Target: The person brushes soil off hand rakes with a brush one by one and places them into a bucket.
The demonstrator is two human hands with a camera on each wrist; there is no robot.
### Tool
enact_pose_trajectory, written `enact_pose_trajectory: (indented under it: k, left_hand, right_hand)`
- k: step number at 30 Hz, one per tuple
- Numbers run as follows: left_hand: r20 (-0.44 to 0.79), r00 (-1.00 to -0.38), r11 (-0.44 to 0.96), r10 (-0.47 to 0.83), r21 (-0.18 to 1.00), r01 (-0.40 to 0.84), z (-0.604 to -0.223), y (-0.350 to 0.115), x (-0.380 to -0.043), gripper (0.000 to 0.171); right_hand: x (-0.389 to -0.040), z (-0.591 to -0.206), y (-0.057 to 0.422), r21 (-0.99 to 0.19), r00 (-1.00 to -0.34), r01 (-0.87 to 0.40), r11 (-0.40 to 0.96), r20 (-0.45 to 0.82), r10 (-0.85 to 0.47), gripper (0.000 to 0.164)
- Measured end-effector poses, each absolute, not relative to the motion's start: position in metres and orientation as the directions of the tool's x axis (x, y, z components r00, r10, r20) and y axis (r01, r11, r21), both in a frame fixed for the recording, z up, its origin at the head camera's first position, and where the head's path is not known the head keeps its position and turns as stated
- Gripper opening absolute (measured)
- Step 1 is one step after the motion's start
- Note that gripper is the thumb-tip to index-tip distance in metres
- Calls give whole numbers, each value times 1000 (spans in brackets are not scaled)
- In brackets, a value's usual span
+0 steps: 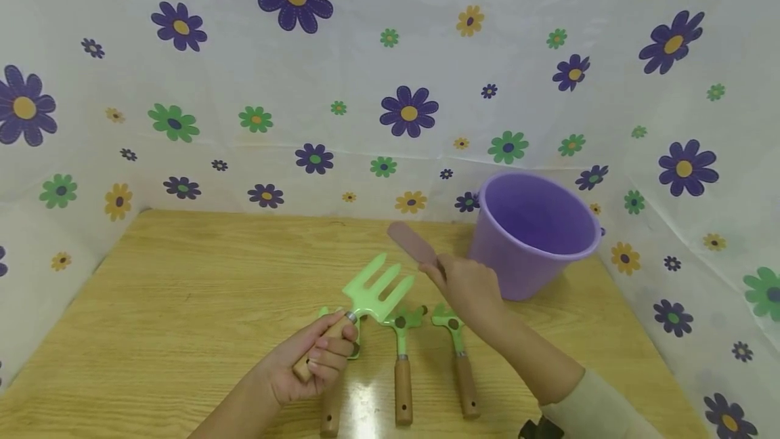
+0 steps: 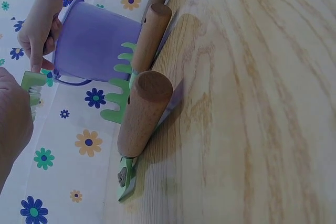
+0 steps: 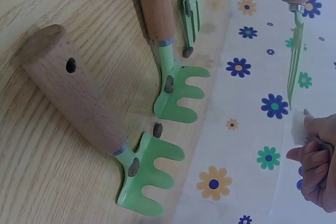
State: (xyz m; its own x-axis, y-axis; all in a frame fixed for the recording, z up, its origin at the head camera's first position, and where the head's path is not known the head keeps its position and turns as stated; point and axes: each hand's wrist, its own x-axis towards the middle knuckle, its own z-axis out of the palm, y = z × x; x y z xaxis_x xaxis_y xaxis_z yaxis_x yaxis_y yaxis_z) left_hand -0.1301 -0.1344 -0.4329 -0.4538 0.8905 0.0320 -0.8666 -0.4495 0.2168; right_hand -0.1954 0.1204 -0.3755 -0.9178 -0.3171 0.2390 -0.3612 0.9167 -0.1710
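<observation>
My left hand (image 1: 324, 361) grips the wooden handle of a green garden fork (image 1: 373, 293), its three prongs tilted up and to the right. My right hand (image 1: 474, 290) pinches a flat, pinkish-brown strip (image 1: 409, 241) whose kind is unclear; its far end points up and left, apart from the fork. Below lie two green hand rakes with wooden handles, the middle rake (image 1: 403, 385) and the right rake (image 1: 466, 385). Another wooden-handled green tool (image 1: 331, 412) lies partly hidden under my left hand. Brown clumps stick to the heads of these tools, plainest in the right wrist view.
A purple bucket (image 1: 512, 249) stands at the back right of the wooden table (image 1: 201, 290), just beyond my right hand. A white flowered cloth (image 1: 341, 59) hangs behind the table and along both sides. One loose brown clump (image 3: 158, 130) lies near the rake heads.
</observation>
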Motion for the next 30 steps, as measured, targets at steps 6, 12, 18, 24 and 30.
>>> enact_pose_trajectory:
  k: [6, 12, 18, 24, 30]
  left_hand:
    - [20, -454, -450, 891, 185, -874, -434, -135, -130, 34]
    - [3, -452, -445, 892, 182, -877, -434, -134, -132, 35]
    - [3, -456, -449, 890, 179, -875, -435, -134, -133, 35]
    - [8, -470, -461, 883, 205, -863, -436, -135, -134, 39]
    - [-1, -474, -463, 881, 209, -861, -435, -133, -134, 44]
  right_hand:
    - [-192, -369, 118, -176, -918, -364, 915, 231, -321, 41]
    - [-185, -366, 116, -171, -906, -391, 905, 242, -346, 40]
    - [-180, -363, 112, -162, -893, -413, 896, 262, -365, 40]
    - [-170, -358, 107, -170, -881, -448, 877, 252, -401, 38]
    - [-161, -356, 101, -132, -838, -514, 848, 286, -464, 39]
